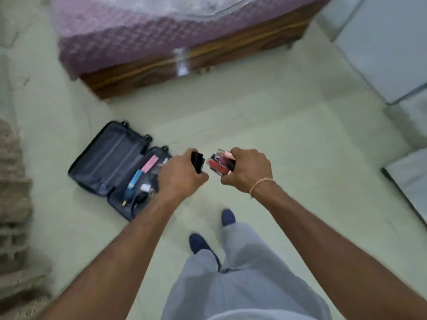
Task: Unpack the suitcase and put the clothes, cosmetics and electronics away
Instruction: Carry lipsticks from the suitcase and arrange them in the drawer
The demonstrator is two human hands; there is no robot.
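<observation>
Suitcase, dark grey and soft-lined (115, 167), lies open on the pale floor (288, 139), no clothes visible; pink and blue boxes (149, 163) and cables remain by its near edge. Left hand (180, 175) grips a black case (197, 160); right hand (248, 172) clasps red cosmetic tubes (220, 163), not yet stowed.

head-worn wide view, steeply down over floor (277, 116)
</observation>
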